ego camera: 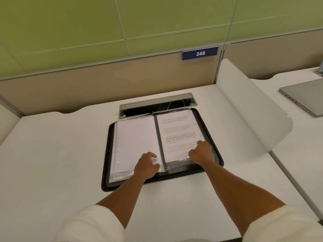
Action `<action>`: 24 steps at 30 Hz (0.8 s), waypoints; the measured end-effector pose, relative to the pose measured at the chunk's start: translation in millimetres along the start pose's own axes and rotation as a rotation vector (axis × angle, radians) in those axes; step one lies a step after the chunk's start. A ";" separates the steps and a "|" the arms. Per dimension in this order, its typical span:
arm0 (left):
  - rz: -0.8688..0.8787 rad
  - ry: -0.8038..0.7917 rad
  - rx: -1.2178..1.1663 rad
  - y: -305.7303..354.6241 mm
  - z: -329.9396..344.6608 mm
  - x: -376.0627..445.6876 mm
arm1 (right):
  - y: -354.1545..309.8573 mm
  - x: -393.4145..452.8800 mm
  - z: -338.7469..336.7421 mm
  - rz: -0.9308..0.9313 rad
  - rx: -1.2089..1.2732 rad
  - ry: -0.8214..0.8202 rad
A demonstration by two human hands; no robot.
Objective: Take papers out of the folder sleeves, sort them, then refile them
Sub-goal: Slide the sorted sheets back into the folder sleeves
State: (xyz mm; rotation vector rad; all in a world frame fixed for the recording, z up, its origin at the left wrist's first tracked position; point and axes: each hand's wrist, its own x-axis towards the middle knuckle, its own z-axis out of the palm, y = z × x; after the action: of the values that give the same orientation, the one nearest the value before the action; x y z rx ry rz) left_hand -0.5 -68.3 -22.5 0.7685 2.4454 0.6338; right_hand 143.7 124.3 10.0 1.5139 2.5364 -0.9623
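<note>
A black folder point(215, 137) lies open on the white worktop point(52, 154), just in front of a cable hatch point(155, 103). The left hand point(146, 165) rests with curled fingers on the blank sheet point(136, 137) at its lower right corner; whether it pinches the corner I cannot tell. The right hand point(202, 152) presses its bent fingers on the printed page point(178, 131) in its clear sleeve.

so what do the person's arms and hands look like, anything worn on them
Both forearms are bare from wide, loose cream-white sleeves that end near the elbows. The left hand and right hand are bare too: no gloves, and no watch, bracelet or ring shows from this view.
</note>
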 end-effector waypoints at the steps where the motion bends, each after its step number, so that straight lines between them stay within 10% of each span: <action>1: -0.011 0.002 -0.019 -1.4 -1.1 1.3 | -0.1 2.4 -1.3 0.032 -0.006 -0.005; 15: -0.189 0.045 -0.287 -21.0 -18.7 16.0 | -11.8 37.1 -4.2 0.419 -0.042 -0.096; 24: -0.310 0.055 -0.473 -26.3 -27.9 12.9 | -23.2 46.9 -8.0 0.312 0.258 -0.130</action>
State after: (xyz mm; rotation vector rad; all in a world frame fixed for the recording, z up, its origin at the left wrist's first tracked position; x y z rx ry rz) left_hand -36.1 -87.2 -19.8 0.1831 2.2576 1.0595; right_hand 102.5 157.5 12.4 1.7753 2.0697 -1.3237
